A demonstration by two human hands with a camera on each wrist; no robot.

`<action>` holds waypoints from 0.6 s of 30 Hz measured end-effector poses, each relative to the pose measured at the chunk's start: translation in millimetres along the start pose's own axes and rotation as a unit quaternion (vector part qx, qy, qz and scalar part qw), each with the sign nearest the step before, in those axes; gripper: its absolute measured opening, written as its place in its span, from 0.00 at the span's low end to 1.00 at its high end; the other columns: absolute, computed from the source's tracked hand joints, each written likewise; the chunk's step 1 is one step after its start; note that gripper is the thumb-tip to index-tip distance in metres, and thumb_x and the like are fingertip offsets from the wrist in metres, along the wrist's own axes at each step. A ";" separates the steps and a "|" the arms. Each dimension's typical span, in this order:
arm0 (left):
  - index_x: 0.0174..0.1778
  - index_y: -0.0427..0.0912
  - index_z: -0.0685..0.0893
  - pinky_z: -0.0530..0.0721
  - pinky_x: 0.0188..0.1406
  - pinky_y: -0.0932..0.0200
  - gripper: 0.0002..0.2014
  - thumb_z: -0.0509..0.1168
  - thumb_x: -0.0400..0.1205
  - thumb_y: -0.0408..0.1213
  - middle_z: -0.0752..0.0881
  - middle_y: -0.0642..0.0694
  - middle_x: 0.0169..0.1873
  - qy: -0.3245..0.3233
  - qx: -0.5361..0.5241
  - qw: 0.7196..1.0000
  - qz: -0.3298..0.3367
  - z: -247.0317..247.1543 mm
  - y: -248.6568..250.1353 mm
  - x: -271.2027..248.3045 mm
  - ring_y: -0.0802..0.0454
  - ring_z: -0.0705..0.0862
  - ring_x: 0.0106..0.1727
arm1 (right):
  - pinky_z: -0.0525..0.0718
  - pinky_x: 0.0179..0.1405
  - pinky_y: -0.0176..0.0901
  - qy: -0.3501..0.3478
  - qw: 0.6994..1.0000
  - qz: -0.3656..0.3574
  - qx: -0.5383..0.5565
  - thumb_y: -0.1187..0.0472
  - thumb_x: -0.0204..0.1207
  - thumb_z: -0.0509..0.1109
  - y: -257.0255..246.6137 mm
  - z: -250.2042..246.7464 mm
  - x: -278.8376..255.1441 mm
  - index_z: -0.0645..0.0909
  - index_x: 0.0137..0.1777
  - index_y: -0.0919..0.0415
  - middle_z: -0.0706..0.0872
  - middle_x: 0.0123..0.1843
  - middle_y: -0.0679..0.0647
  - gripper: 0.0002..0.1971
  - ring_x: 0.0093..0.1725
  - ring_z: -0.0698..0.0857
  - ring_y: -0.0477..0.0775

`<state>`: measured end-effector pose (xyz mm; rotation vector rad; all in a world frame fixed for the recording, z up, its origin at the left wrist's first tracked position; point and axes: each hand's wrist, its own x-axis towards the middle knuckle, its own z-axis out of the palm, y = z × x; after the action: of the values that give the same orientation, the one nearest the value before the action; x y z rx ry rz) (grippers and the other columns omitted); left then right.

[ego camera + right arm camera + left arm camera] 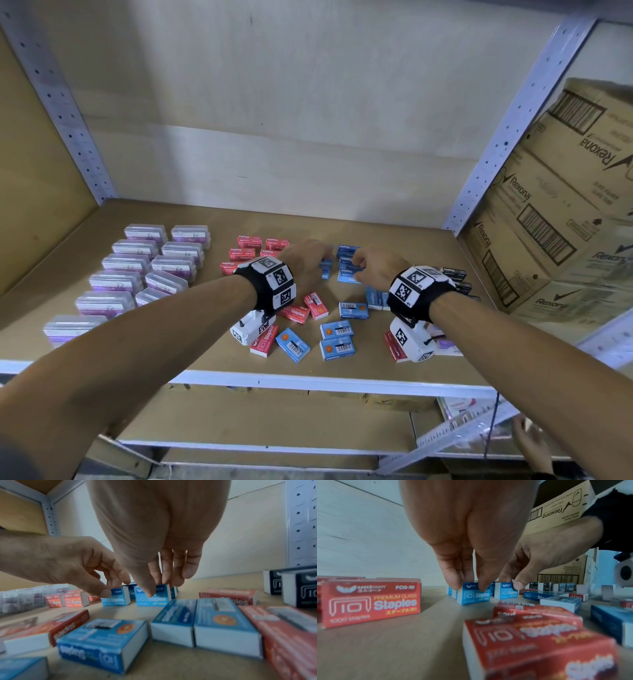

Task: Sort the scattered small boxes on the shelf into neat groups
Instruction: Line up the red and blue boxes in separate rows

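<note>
Head view: both forearms reach over the shelf (pixel 394 349) toward its middle rear. The left hand (pixel 305 262) pinches a blue staple box (pixel 473 593) standing on its long edge; the left wrist view shows thumb and fingers clamped on its top edge, with the box resting on the shelf board. The right hand (pixel 375 265) pinches a second blue staple box (pixel 151 596), likewise upright on the board, just beside the first; thumb in front, fingers behind. Further blue boxes stand directly behind these two, forming a short double row.

To the left of the blue row stands a group of red staple boxes (pixel 250 251), upright and closely set. Further left, clear plastic cases with purple contents (pixel 137 270) lie in two orderly columns. Near the right upright, dark staple boxes (pixel 455 277) stand together.

Unsorted stock lies flat on the front half of the shelf: loose blue boxes (pixel 337 337) and loose red boxes (pixel 308 308), at mixed angles, some touching.

Cardboard cartons (pixel 555 212) marked Rexona occupy the adjoining bay on the right.
</note>
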<state>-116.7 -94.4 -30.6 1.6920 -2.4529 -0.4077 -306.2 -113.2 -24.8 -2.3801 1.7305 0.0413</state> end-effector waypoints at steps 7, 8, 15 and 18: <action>0.64 0.48 0.81 0.81 0.58 0.51 0.15 0.65 0.80 0.39 0.84 0.47 0.58 0.003 0.043 0.999 0.026 -20.3 -1.2 -5.7 0.47 0.81 0.60 | 0.85 0.56 0.50 0.056 0.998 0.028 0.031 0.56 0.77 0.67 13.1 -29.1 -13.9 0.84 0.60 0.56 0.87 0.57 0.53 0.13 0.54 0.86 0.57; 0.64 0.48 0.82 0.81 0.58 0.51 0.15 0.65 0.80 0.38 0.84 0.47 0.57 -0.005 0.041 0.999 0.031 -23.1 0.2 -7.4 0.46 0.81 0.59 | 0.84 0.57 0.49 0.058 0.997 0.033 0.025 0.59 0.78 0.66 17.5 -30.8 -14.0 0.84 0.60 0.56 0.86 0.59 0.53 0.13 0.56 0.86 0.57; 0.62 0.46 0.85 0.76 0.53 0.62 0.15 0.66 0.80 0.36 0.85 0.51 0.58 -0.054 0.040 0.994 0.085 -19.2 7.2 -21.0 0.50 0.83 0.58 | 0.82 0.52 0.43 0.039 0.996 0.082 -0.008 0.63 0.76 0.70 39.7 -27.2 -16.6 0.88 0.57 0.61 0.88 0.59 0.57 0.11 0.56 0.86 0.59; 0.61 0.44 0.86 0.80 0.56 0.60 0.14 0.64 0.81 0.35 0.86 0.52 0.57 -0.082 0.028 0.992 0.093 -12.9 7.4 -26.1 0.52 0.83 0.58 | 0.84 0.52 0.46 0.023 0.995 0.100 -0.014 0.61 0.77 0.70 43.9 -20.7 -15.7 0.88 0.57 0.62 0.89 0.57 0.59 0.11 0.55 0.87 0.60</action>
<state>-110.5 -69.5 -15.0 1.4869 -2.7341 -0.4751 -354.6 -115.1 -8.6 -2.2352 1.9972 0.0401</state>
